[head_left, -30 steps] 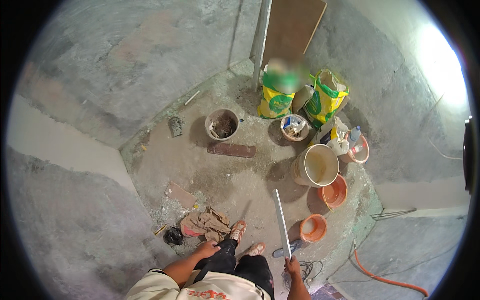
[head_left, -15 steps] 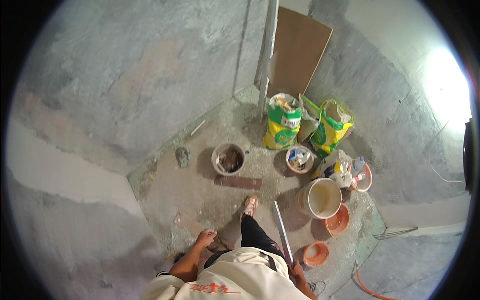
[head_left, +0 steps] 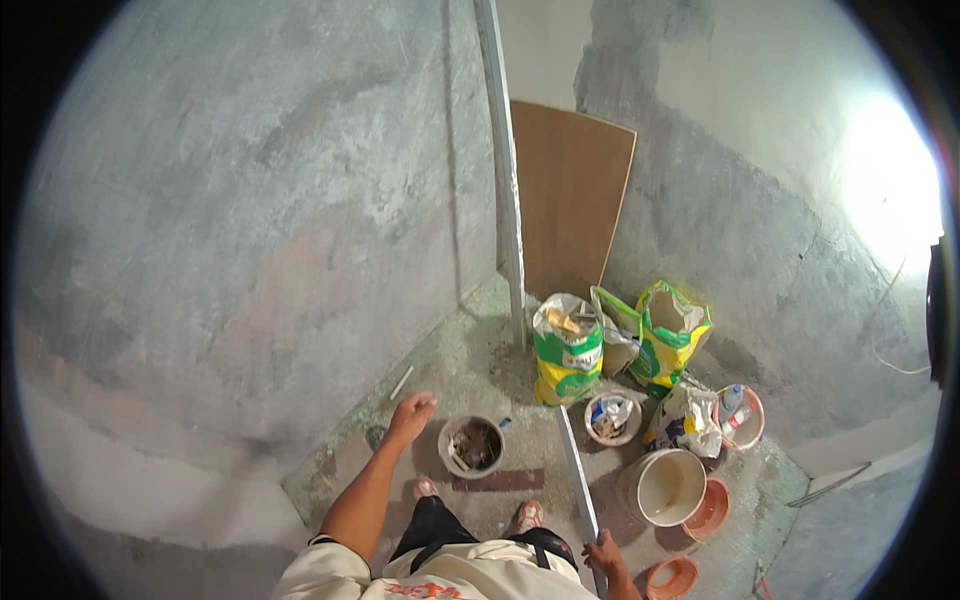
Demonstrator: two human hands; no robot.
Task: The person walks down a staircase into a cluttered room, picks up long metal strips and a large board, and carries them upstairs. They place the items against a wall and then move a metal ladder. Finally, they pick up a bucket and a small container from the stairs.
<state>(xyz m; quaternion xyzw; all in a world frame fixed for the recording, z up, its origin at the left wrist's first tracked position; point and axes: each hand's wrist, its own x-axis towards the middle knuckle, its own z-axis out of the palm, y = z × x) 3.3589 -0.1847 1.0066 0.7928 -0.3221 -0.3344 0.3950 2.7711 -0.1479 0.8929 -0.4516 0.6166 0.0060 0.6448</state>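
Observation:
My right hand [head_left: 603, 553] is at my right side, its fingers wrapped around a long, pale metal straightedge [head_left: 578, 470]. The bar slants up and forward from the hand; its lower end is hidden beside my body. My left hand [head_left: 413, 414] reaches forward with its fingers curled in and nothing visible in them. Just beyond my feet stands a round bucket [head_left: 474, 446] with dark brown matter and scraps inside, to the right of and below my left hand. A flat dark red strip [head_left: 500, 481] lies on the floor between that bucket and my feet.
Green and yellow sacks [head_left: 568, 350] stand by a brown board [head_left: 570, 195] leaning in the corner. A tall metal bar [head_left: 507, 170] leans beside it. To the right are a scrap bucket [head_left: 613, 418], a large pale bucket [head_left: 663, 487] and orange tubs [head_left: 672, 577]. Grey walls [head_left: 280, 220] enclose the floor.
I have stepped forward, with both feet now showing near the bucket. My left hand has risen and moved forward. The straightedge stays in my right hand, and its far end reaches toward the sacks.

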